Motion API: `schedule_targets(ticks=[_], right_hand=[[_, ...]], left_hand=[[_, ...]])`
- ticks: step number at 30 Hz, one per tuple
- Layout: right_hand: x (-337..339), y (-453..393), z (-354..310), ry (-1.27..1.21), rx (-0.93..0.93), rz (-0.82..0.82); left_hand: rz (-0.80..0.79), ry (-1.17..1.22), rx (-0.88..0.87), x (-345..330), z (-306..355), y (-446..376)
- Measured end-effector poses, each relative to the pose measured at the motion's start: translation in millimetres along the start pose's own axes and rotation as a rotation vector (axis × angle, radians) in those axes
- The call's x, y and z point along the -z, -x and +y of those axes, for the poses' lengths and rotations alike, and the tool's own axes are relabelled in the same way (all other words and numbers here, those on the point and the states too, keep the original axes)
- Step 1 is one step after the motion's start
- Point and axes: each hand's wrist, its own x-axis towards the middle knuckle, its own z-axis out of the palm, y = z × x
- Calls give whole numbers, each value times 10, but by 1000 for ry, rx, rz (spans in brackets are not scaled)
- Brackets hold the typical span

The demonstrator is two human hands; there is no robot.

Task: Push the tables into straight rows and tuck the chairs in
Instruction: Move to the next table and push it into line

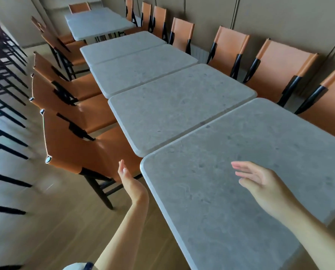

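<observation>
The nearest grey stone-look square worktop (240, 182) runs lengthwise away from me, in line with its row. My right hand (260, 180) hovers over it, my left hand (128, 182) beside its left edge, both flat-fingered, holding nothing.

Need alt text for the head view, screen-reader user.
A person's open left hand and right hand hover at the near end of a row of grey stone-look tables, touching nothing. Orange chairs line both sides, those on the left tucked only partway under, with a wooden floor below.
</observation>
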Motion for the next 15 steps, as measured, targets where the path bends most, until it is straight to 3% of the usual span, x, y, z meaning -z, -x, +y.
schedule_targets(ticks=[2,6,8,10,12,15], right_hand=[[20,-75,289,46,-87,-6],[16,-128,1123,256,-290,18],[68,-201,1571,386,-376,104],[122,-307,2017,499,-514,203],[63,-357,2428,527,-631,297],[-163,-328,2836,693,-589,463]], left_hand=[[-108,-146,-72,3,-153,169],[-554,-726,-340,-69,-691,485],[-833,-1058,-527,-170,-997,540],[-1013,-1296,-617,-279,-1323,693],[-1022,-1405,-709,-351,-1606,906],[-938,-1547,-752,-408,-1770,1001]])
